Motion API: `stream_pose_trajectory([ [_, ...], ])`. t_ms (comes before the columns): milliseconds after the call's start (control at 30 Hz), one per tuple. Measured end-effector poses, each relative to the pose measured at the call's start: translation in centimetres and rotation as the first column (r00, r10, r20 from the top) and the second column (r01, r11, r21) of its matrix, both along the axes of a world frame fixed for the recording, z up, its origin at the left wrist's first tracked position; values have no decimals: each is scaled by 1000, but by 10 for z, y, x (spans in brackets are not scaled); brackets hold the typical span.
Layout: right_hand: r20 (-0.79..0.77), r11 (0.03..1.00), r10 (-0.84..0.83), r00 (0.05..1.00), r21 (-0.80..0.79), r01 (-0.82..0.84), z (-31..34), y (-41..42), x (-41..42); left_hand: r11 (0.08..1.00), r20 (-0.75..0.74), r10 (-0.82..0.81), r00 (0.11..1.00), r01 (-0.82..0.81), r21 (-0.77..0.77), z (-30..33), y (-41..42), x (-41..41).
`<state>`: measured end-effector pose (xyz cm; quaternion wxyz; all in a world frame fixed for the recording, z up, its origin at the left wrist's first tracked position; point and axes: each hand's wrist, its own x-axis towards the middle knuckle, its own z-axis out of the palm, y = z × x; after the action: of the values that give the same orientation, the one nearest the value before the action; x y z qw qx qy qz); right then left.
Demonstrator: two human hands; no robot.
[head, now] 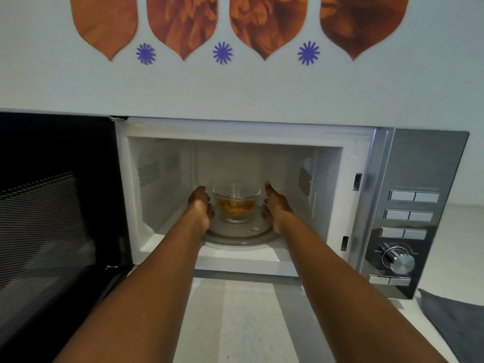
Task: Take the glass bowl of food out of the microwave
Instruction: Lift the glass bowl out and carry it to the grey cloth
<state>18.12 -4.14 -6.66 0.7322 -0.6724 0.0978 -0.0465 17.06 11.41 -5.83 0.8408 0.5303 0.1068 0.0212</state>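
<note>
The clear glass bowl is showing orange food; left hand and right hand are flanking it, fingers wide, not gripping.

A pale wall is filling the upper part of the view, showing a row of pointed orange-brown shapes with small purple star flowers sitting between their tips. Below, a light speckled countertop is running toward the viewer, with a dark grey cloth lying at its right edge. Soft, even light is falling across everything.
</note>
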Motion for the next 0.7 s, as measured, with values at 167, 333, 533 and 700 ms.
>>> stream_pose_trajectory([
  [167,20,996,91,996,3,-91,-3,11,1,999,-13,-51,999,51,4,-3,-5,10],
  [333,37,992,111,993,47,-113,-5,20,1,997,12,-71,997,71,-41,-6,-10,11],
  [533,57,998,59,997,-14,-58,2,26,-8,999,8,-36,999,36,-20,-2,-18,0],
  [700,73,998,24,997,-67,-19,15,27,-19,999,32,-1,999,2,-36,2,-25,-9],
])
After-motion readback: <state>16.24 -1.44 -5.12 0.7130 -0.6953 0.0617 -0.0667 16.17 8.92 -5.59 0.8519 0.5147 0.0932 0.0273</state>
